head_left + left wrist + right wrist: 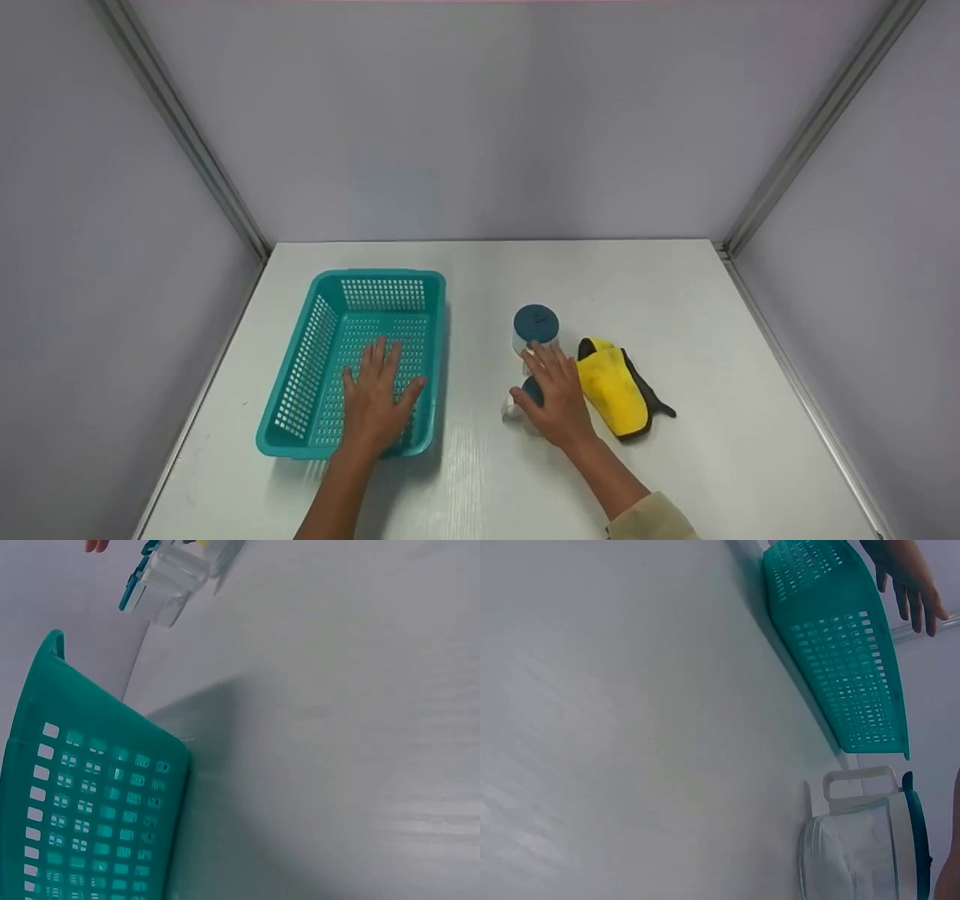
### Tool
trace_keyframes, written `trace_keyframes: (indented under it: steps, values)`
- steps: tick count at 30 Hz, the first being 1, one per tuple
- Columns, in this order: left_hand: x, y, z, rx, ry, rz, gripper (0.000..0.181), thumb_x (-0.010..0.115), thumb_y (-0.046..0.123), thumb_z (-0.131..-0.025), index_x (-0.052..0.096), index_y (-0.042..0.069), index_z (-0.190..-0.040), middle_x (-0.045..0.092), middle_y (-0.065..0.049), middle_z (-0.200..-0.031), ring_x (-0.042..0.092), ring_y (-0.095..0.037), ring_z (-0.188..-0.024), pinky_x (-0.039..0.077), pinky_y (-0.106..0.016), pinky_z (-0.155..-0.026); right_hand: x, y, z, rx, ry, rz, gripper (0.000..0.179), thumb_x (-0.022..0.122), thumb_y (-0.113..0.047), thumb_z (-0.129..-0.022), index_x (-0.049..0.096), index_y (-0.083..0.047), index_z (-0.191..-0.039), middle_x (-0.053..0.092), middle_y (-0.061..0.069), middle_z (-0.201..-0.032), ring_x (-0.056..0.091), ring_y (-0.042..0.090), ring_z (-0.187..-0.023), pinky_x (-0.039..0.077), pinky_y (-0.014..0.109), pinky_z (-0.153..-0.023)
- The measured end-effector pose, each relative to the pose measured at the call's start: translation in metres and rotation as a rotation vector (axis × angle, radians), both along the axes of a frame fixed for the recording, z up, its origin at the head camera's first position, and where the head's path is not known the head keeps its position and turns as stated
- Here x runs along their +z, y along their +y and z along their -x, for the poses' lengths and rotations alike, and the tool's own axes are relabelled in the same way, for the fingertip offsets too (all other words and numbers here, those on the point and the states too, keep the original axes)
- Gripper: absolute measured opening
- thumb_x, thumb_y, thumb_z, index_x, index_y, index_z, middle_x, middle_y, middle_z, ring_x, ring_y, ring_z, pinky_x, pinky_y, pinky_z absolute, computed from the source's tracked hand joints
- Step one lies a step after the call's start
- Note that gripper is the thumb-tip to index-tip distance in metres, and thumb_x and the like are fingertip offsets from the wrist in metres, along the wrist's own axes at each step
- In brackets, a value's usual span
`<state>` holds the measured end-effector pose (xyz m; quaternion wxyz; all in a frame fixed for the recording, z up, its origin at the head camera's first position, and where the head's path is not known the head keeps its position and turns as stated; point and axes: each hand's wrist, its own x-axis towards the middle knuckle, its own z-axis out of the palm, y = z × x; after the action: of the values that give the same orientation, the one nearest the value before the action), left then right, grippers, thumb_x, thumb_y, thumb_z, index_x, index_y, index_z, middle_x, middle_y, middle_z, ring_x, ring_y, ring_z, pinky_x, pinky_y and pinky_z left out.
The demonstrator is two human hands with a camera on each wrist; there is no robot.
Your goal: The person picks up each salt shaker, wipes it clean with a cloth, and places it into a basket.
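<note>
The teal basket (435,367) is standing mouth up on the white desk (480,487), its flat base seemingly giving it a steady footing; above the basket, the person's left grip (377,409) (a bare hand) is hovering with fingers fanned wide and is having hold of nothing; the right wrist view is showing those fingers apart from the rim, so the spread hand is probably bearing no weight.

To the right of the basket, two clear-sided jars are standing upright; the far jar (536,323), lidded in dark blue, is sitting level with the basket's middle, while the near jar (532,390), partly hidden, is standing beside the basket's nearer half, its white handle (512,409) pointing toward the basket; resting base down, lids up, is likely what is holding both jars stable.

Over the near jar, also right of the basket, the right grip (556,409) is hovering, palm down, fingers loosely spread and grasping nothing; whether a fingertip is brushing a lid cannot be told.

Farther right of the basket, past the jars, a yellow cloth (615,394) with dark edging is lying in a folded heap; its softness is presumably letting it slump low.
</note>
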<state>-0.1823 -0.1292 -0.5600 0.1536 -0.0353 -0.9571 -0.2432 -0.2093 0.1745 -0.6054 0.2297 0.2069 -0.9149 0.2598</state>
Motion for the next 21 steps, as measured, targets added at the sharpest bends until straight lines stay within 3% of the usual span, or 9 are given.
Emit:
trace_keyframes:
  steps: [10,16,21]
  values:
    - [0.001,0.021,-0.002,-0.052,0.059,0.021,0.072,0.057,0.054,-0.094,0.040,0.011,-0.150,0.034,-0.015,-0.157,0.027,-0.038,-0.147,0.017,-0.071,-0.113,0.003,0.028,0.005,-0.022,-0.054,0.107,0.052,0.055,-0.038,-0.098,0.050,-0.015,-0.145,0.043,0.008,-0.154,0.031,0.034,-0.145,0.019,0.065,-0.115]
    - [-0.001,0.031,-0.004,-0.088,0.109,0.037,0.072,0.057,0.054,-0.093,0.043,0.011,-0.148,0.039,-0.015,-0.155,0.033,-0.039,-0.143,0.022,-0.072,-0.110,0.002,0.043,0.007,-0.072,-0.036,0.174,0.047,0.049,-0.039,-0.102,0.052,-0.016,-0.142,0.045,0.007,-0.152,0.033,0.035,-0.143,0.019,0.070,-0.113]
    - [0.002,0.037,-0.008,-0.122,0.106,0.018,0.071,0.057,0.054,-0.093,0.044,0.011,-0.148,0.039,-0.015,-0.155,0.033,-0.039,-0.143,0.020,-0.073,-0.111,0.001,0.054,0.012,-0.116,-0.011,0.170,0.044,0.051,-0.036,-0.102,0.055,-0.016,-0.141,0.048,0.009,-0.150,0.036,0.036,-0.142,0.019,0.071,-0.113]
